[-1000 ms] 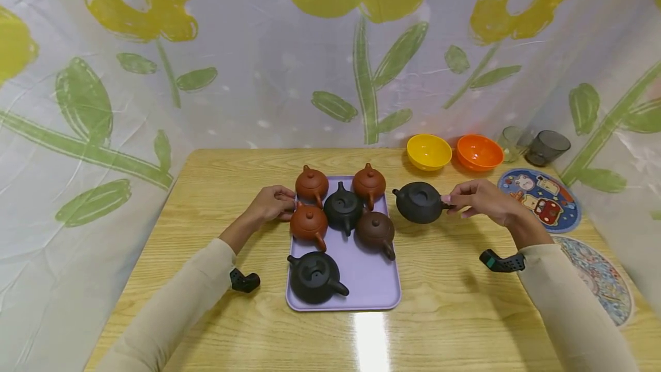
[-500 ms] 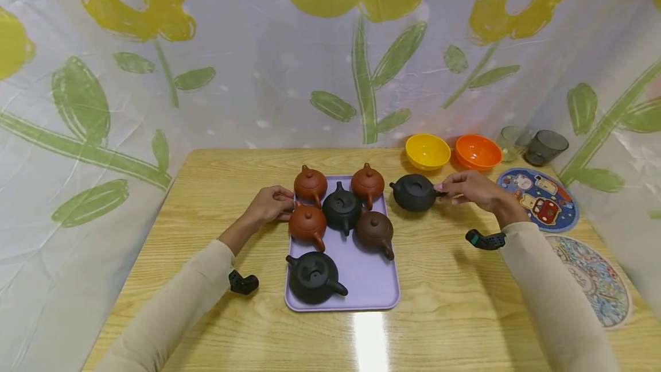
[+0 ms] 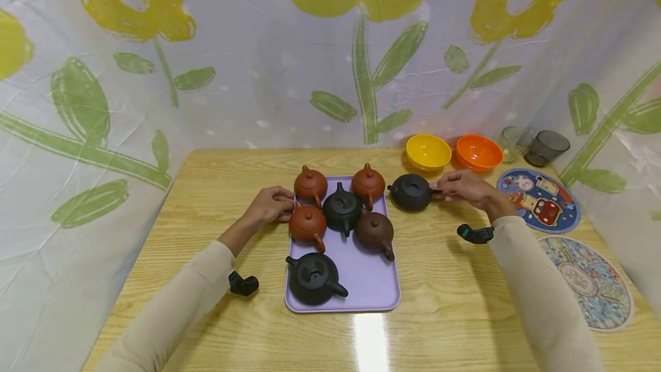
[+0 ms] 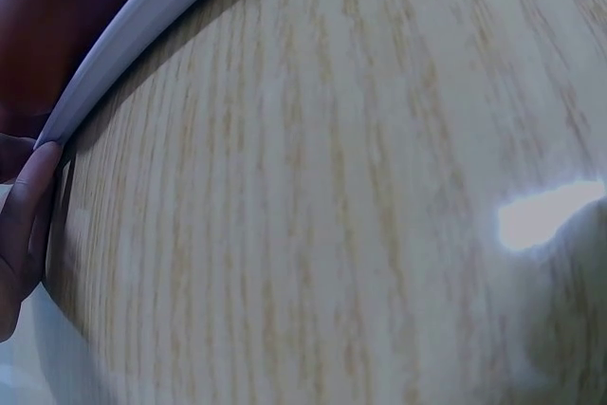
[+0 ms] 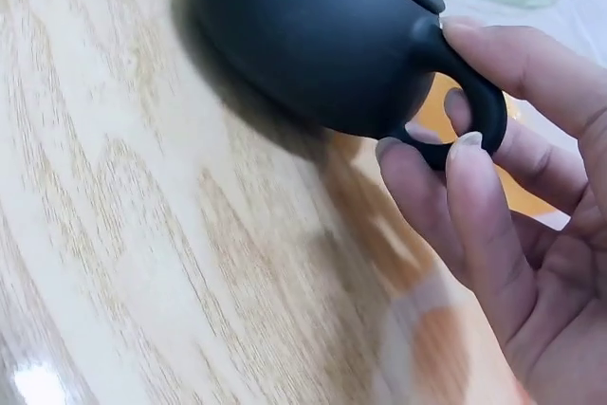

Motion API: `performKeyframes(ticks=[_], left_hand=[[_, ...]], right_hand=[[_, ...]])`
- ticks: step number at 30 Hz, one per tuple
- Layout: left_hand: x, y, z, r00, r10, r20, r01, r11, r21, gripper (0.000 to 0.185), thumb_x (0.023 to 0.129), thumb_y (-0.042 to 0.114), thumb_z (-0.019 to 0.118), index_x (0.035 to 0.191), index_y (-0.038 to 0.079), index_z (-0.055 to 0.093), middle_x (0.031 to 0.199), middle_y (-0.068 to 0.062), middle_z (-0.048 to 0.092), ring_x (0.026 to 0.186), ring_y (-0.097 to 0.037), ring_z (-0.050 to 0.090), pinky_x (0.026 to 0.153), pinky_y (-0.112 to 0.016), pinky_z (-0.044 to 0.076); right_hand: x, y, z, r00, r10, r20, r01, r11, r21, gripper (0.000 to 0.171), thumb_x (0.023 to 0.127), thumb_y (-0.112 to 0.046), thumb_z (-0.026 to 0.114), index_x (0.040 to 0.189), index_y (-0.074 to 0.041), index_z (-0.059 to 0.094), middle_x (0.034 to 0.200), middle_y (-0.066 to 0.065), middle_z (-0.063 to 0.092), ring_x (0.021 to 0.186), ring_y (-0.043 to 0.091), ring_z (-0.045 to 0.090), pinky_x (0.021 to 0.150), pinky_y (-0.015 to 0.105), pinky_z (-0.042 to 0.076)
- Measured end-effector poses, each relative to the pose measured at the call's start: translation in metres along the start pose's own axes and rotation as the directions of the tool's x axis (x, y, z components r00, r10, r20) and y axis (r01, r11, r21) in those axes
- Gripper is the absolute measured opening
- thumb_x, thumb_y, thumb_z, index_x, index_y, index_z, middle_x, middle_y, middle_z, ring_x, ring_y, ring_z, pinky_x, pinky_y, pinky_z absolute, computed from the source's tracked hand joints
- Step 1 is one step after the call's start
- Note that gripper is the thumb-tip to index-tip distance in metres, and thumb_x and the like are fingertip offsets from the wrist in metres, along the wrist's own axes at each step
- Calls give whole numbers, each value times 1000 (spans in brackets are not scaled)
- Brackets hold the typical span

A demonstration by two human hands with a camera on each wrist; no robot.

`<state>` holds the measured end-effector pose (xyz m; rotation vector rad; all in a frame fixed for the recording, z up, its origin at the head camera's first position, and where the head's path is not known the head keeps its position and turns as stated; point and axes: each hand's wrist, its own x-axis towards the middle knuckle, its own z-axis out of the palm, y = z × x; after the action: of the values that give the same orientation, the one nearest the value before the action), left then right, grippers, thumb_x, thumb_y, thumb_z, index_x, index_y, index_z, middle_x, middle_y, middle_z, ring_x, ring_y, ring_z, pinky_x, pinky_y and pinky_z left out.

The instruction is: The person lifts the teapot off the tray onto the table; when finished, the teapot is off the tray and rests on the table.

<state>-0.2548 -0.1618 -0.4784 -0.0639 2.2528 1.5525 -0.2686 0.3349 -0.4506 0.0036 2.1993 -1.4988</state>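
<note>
By its loop handle, my right hand point(image 3: 467, 188) holds a black teapot point(image 3: 410, 193) just right of the tray's back corner. The right wrist view has the thumb and fingers around the handle point(image 5: 488, 106), with the pot's base close over the wood. My left hand point(image 3: 271, 204) pinches the left rim of a lilac tray point(image 3: 364, 283), beside a reddish-brown teapot point(image 3: 308, 221). On the tray stand several teapots, among them a black one point(image 3: 342, 209) in the middle, a dark brown one point(image 3: 374, 231) and another black one point(image 3: 314, 278) at front left.
Behind the held teapot are a yellow bowl point(image 3: 428, 152) and an orange bowl point(image 3: 479, 152). Two tinted cups, one a grey cup point(image 3: 547, 148), stand at the back right corner. A blue round mat point(image 3: 542, 200) and a patterned mat point(image 3: 588, 283) lie along the right side.
My right hand has carried the black teapot a little left and toward the back, closer to the tray. The left hand stays at the tray's rim.
</note>
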Motion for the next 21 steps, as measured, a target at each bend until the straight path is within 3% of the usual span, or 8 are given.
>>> performKeyframes(ticks=[6,15,21], left_hand=[[0,-2,0,1000,3,8,-3,1000,-15,36,97,10,64,130,-4,56,115,-17,64,79,-11,69,75,-29,63],[-2,1,1,1000,11,-5,-11,1000,-9,34,97,8,64,128,-4,56,113,-16,65,78,-10,68,74,-27,63],[-3,3,3,1000,13,-14,-13,1000,-8,33,96,7,64,126,-4,58,112,-16,65,78,-10,68,72,-27,63]], right_hand=[[5,4,2,1000,-23,-15,24,999,24,23,100,-23,64,106,-2,71,95,0,75,89,13,71,80,22,60],[12,0,5,996,6,-86,-3,999,34,26,97,-27,68,104,-2,68,92,-1,71,84,14,68,82,25,61],[12,-2,7,994,32,-109,-22,995,97,21,98,-21,67,107,-1,68,91,-4,72,82,13,70,83,28,62]])
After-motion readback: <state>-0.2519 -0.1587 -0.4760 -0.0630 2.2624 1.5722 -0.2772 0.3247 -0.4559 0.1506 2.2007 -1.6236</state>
